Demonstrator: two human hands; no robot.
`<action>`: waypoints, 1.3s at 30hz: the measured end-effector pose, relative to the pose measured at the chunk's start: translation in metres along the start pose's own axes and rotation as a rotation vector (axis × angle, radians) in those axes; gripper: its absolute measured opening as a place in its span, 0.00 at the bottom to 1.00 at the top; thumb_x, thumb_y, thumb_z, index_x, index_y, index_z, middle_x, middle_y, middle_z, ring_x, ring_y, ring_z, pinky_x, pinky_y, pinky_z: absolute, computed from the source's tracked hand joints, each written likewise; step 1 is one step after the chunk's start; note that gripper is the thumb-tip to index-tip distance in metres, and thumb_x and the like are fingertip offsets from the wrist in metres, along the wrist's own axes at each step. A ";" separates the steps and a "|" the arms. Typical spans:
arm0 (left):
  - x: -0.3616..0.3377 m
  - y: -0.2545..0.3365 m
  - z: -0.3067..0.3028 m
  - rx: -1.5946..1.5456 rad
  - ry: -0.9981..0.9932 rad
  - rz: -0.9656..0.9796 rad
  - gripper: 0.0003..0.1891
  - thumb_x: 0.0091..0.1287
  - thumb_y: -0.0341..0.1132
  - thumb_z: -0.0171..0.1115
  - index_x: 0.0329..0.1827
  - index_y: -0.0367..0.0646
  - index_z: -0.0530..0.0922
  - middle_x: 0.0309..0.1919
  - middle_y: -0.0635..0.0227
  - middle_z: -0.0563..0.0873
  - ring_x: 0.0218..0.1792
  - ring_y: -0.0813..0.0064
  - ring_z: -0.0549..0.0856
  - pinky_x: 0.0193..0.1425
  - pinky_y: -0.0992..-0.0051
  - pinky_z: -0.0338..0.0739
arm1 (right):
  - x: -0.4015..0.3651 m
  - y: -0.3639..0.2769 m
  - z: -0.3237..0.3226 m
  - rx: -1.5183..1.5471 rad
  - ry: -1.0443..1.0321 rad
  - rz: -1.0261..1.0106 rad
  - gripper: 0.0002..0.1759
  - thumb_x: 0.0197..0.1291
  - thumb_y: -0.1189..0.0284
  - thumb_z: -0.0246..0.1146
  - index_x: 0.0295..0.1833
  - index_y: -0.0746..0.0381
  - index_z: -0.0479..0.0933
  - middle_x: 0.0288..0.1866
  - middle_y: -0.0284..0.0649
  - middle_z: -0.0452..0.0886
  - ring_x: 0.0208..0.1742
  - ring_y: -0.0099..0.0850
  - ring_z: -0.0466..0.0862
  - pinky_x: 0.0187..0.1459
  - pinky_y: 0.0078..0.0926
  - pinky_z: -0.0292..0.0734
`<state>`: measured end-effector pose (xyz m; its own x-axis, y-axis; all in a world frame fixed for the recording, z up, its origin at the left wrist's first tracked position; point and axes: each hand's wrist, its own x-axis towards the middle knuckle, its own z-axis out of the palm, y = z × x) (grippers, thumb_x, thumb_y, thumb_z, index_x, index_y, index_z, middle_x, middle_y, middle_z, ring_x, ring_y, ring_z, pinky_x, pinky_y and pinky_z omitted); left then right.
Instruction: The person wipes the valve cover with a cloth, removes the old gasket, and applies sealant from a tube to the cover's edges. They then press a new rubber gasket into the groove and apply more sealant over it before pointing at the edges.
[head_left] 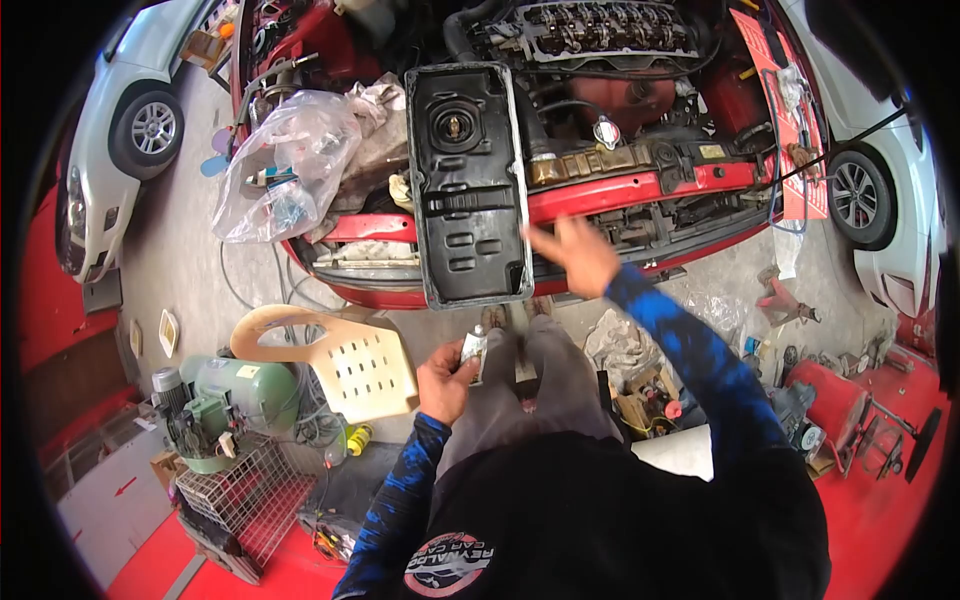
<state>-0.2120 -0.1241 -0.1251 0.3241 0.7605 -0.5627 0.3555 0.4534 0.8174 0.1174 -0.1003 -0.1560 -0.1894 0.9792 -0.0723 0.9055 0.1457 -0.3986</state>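
A black engine valve cover [466, 225] lies with its inner side up across the red front crossmember of a car. A line of grey sealant runs along its rim. My right hand [578, 255] is at the cover's right rim, one finger stretched out to the edge; it is slightly blurred and nothing shows in it. Low in front of my legs, my left hand [443, 382] is closed around a small pale tube [474, 345], its nozzle end upward. Behind the cover, the engine's top [605, 30] is exposed, showing its camshafts.
A clear plastic bag [290, 165] and rags lie left of the cover. On the floor stand a cream plastic chair [365, 370] and a green air compressor [235, 400]. A red machine [830, 395] is at right, and white cars flank both sides.
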 end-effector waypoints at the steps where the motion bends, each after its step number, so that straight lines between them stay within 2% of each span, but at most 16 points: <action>1: -0.001 -0.001 -0.001 -0.004 0.000 0.008 0.16 0.66 0.21 0.64 0.57 0.27 0.80 0.43 0.65 0.89 0.41 0.81 0.85 0.48 0.79 0.79 | -0.026 -0.014 0.008 0.080 -0.150 -0.019 0.52 0.46 0.83 0.60 0.79 0.38 0.63 0.49 0.50 0.70 0.47 0.48 0.74 0.48 0.43 0.76; 2: -0.002 -0.002 -0.001 -0.027 0.020 0.014 0.16 0.66 0.22 0.66 0.56 0.28 0.81 0.41 0.66 0.89 0.39 0.82 0.85 0.46 0.79 0.80 | -0.048 -0.025 0.008 0.142 -0.378 -0.102 0.52 0.44 0.84 0.61 0.78 0.35 0.65 0.48 0.47 0.69 0.45 0.46 0.73 0.48 0.41 0.75; 5: -0.001 -0.001 -0.003 -0.038 0.005 -0.017 0.17 0.66 0.20 0.64 0.58 0.27 0.80 0.44 0.64 0.89 0.41 0.81 0.85 0.48 0.79 0.79 | -0.058 -0.026 0.003 0.516 -0.192 -0.215 0.50 0.46 0.85 0.58 0.77 0.37 0.66 0.43 0.46 0.70 0.45 0.44 0.74 0.50 0.40 0.76; 9: 0.004 -0.005 -0.004 -0.030 -0.036 -0.015 0.17 0.67 0.21 0.63 0.59 0.27 0.79 0.45 0.64 0.89 0.42 0.81 0.85 0.49 0.79 0.79 | 0.043 0.016 -0.063 0.554 -0.202 0.349 0.41 0.57 0.77 0.61 0.79 0.63 0.59 0.50 0.54 0.79 0.48 0.47 0.81 0.52 0.39 0.77; 11: 0.009 0.000 -0.002 -0.048 -0.059 0.007 0.17 0.67 0.21 0.63 0.60 0.27 0.79 0.45 0.65 0.89 0.42 0.81 0.85 0.49 0.79 0.79 | 0.098 0.058 -0.047 0.610 -0.064 0.312 0.41 0.58 0.78 0.62 0.78 0.71 0.58 0.29 0.39 0.79 0.32 0.29 0.79 0.34 0.31 0.75; 15: 0.008 0.019 -0.001 -0.045 -0.045 0.037 0.17 0.68 0.21 0.64 0.59 0.27 0.79 0.44 0.65 0.89 0.42 0.82 0.85 0.49 0.79 0.79 | 0.145 0.064 -0.058 0.818 -0.449 0.419 0.27 0.54 0.74 0.65 0.59 0.74 0.74 0.27 0.37 0.76 0.22 0.29 0.75 0.21 0.31 0.71; 19: 0.004 0.014 -0.006 -0.104 -0.027 0.038 0.17 0.67 0.21 0.64 0.59 0.28 0.79 0.44 0.65 0.89 0.42 0.82 0.85 0.49 0.79 0.79 | 0.108 0.016 -0.056 0.593 -0.407 0.433 0.15 0.54 0.69 0.65 0.38 0.73 0.80 0.24 0.45 0.80 0.21 0.35 0.80 0.21 0.37 0.74; 21: 0.000 0.010 -0.013 -0.065 -0.017 0.023 0.17 0.67 0.21 0.64 0.58 0.28 0.80 0.44 0.65 0.89 0.42 0.82 0.85 0.49 0.79 0.79 | 0.068 0.020 0.015 0.422 -0.371 -0.045 0.18 0.57 0.66 0.67 0.45 0.70 0.83 0.26 0.45 0.83 0.23 0.37 0.82 0.26 0.38 0.78; 23: -0.003 0.003 -0.020 -0.091 -0.018 0.022 0.17 0.67 0.21 0.64 0.58 0.27 0.80 0.44 0.65 0.89 0.42 0.81 0.85 0.49 0.79 0.79 | 0.019 -0.027 -0.008 0.379 -0.878 -0.293 0.20 0.58 0.65 0.68 0.52 0.65 0.84 0.34 0.44 0.87 0.34 0.36 0.87 0.35 0.37 0.81; 25: -0.003 -0.002 -0.026 -0.115 -0.019 0.014 0.17 0.67 0.20 0.64 0.58 0.27 0.80 0.44 0.64 0.89 0.42 0.81 0.85 0.49 0.79 0.79 | -0.005 -0.047 -0.019 0.671 -1.323 -0.027 0.21 0.58 0.65 0.69 0.56 0.62 0.83 0.43 0.42 0.88 0.46 0.36 0.87 0.47 0.33 0.81; 27: -0.002 -0.007 -0.033 -0.161 -0.031 0.007 0.17 0.66 0.20 0.64 0.58 0.26 0.79 0.44 0.64 0.89 0.42 0.81 0.86 0.49 0.79 0.79 | 0.003 -0.036 -0.032 1.060 -0.903 -0.016 0.26 0.59 0.73 0.68 0.65 0.62 0.78 0.57 0.38 0.85 0.57 0.29 0.82 0.60 0.28 0.76; 28: 0.001 -0.010 -0.037 -0.124 -0.028 0.007 0.17 0.66 0.20 0.64 0.58 0.26 0.79 0.44 0.63 0.89 0.42 0.80 0.86 0.49 0.79 0.79 | 0.018 -0.033 -0.051 0.878 -0.628 -0.012 0.34 0.60 0.77 0.65 0.74 0.60 0.70 0.61 0.41 0.83 0.60 0.27 0.80 0.62 0.29 0.76; 29: 0.004 -0.011 -0.040 -0.120 -0.033 0.004 0.17 0.66 0.20 0.64 0.58 0.26 0.79 0.44 0.63 0.89 0.42 0.80 0.86 0.49 0.79 0.79 | 0.026 -0.010 -0.025 0.921 -0.246 -0.157 0.42 0.60 0.79 0.63 0.80 0.52 0.61 0.51 0.38 0.86 0.50 0.26 0.82 0.54 0.30 0.78; 30: 0.007 -0.011 -0.042 -0.110 -0.041 0.007 0.17 0.67 0.20 0.63 0.58 0.26 0.79 0.44 0.63 0.89 0.42 0.80 0.86 0.49 0.79 0.79 | 0.040 -0.008 -0.059 0.735 -0.412 0.155 0.48 0.59 0.82 0.61 0.84 0.46 0.54 0.39 0.36 0.85 0.38 0.26 0.80 0.44 0.33 0.78; 31: 0.010 -0.012 -0.044 -0.101 -0.051 0.012 0.17 0.67 0.20 0.63 0.58 0.26 0.79 0.44 0.63 0.89 0.42 0.80 0.86 0.49 0.79 0.79 | 0.046 0.008 -0.047 0.657 -0.335 0.139 0.51 0.59 0.81 0.59 0.85 0.42 0.49 0.31 0.41 0.81 0.29 0.28 0.76 0.37 0.34 0.75; 39: 0.018 -0.018 -0.053 -0.164 -0.084 0.018 0.17 0.66 0.20 0.66 0.57 0.28 0.80 0.45 0.64 0.89 0.43 0.80 0.86 0.49 0.78 0.79 | -0.043 -0.036 0.033 0.424 -0.167 0.114 0.56 0.52 0.83 0.54 0.85 0.42 0.39 0.53 0.62 0.80 0.48 0.56 0.82 0.49 0.47 0.79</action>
<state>-0.2591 -0.0939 -0.1432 0.4034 0.7309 -0.5505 0.2035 0.5148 0.8328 0.0805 -0.1524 -0.1687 -0.1878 0.9444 -0.2699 0.6957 -0.0661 -0.7153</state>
